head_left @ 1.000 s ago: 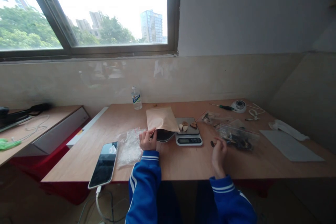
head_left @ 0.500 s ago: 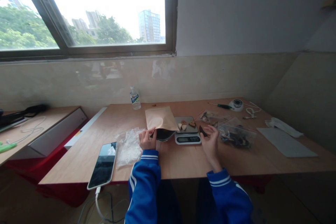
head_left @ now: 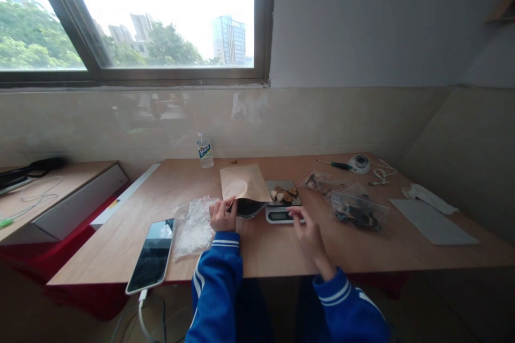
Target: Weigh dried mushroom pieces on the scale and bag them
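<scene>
My left hand (head_left: 223, 215) grips the lower left corner of a brown kraft paper pouch (head_left: 244, 182), whose dark mouth gapes toward me. Right of the pouch is a small white kitchen scale (head_left: 277, 216) with a display along its front. Several brown and pale dried slices (head_left: 284, 194) lie on its plate. In front of the scale's right side hovers my right hand (head_left: 307, 231), fingers loosely bent and apart, with nothing seen in them.
Left of the pouch lie clear plastic bags (head_left: 195, 228) and a phone (head_left: 152, 254) on a cable. Zip bags of dark pieces (head_left: 357, 214) sit to the right, near a screwdriver (head_left: 341, 165), a dome camera (head_left: 359, 164) and a white sheet (head_left: 434, 221). A bottle (head_left: 205, 151) stands behind.
My right hand has moved left toward the scale and no longer holds the dark slice. More slices lie on the scale's plate. My left hand keeps its grip on the pouch.
</scene>
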`<act>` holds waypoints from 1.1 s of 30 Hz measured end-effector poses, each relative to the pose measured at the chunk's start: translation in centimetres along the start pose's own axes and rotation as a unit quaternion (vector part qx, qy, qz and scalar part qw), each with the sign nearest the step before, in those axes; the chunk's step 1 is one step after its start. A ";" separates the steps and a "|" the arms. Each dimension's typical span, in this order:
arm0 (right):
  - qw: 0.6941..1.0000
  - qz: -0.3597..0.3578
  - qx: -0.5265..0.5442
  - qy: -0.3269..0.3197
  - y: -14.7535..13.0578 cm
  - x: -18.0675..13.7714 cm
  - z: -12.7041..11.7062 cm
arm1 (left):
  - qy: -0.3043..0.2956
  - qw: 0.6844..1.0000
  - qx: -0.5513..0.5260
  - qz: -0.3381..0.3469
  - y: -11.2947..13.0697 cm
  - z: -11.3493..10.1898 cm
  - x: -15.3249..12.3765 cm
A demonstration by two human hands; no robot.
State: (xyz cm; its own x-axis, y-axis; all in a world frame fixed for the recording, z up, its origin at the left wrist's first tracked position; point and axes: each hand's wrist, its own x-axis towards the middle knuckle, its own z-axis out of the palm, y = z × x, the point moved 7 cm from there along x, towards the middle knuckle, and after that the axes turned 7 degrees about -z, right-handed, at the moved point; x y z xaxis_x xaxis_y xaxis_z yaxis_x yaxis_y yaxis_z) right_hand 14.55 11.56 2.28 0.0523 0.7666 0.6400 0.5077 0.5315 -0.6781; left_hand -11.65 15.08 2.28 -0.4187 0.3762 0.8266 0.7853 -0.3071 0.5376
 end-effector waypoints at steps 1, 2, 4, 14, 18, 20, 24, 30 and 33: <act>0.999 -0.019 0.023 -0.034 -1.4 -0.2 1.4 | -0.001 1.000 -0.002 -0.003 0.0 0.0 0.0; 0.996 -0.045 0.039 -0.072 -2.8 -0.4 3.0 | -0.001 1.000 -0.004 -0.004 -0.1 0.0 0.0; 0.985 -0.090 0.044 -0.141 -5.0 -0.4 6.4 | -0.005 1.000 -0.004 -0.004 -0.1 0.0 0.0; 0.927 -0.040 -0.265 -0.262 -3.6 3.1 16.9 | 0.004 1.000 0.006 0.004 0.0 0.0 0.0; 0.924 -0.004 -0.276 -0.266 -2.6 4.4 18.4 | 0.014 1.000 0.006 -0.008 -0.2 -0.1 0.0; 0.925 0.004 -0.272 -0.266 -2.2 4.6 18.9 | 0.007 1.000 -0.003 -0.010 -0.3 0.0 -0.1; 0.930 0.008 -0.260 -0.259 -1.6 4.4 19.3 | -0.008 1.000 -0.004 -0.003 -0.4 0.2 -0.3; 0.937 0.004 -0.245 -0.249 -1.8 4.0 18.3 | -0.018 1.000 0.013 0.007 -0.2 0.4 -0.3; 0.944 -0.016 -0.236 -0.232 -2.7 3.9 17.2 | -0.015 1.000 0.015 0.004 -0.1 0.3 -0.2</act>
State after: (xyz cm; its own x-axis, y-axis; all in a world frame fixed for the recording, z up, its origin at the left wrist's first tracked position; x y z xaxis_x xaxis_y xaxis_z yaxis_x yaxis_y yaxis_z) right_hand -1.37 19.28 0.37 -0.2947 0.8867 0.3561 0.8355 0.4200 -0.3544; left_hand -11.49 15.32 2.01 -0.3979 0.4003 0.8255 0.8021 -0.2850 0.5249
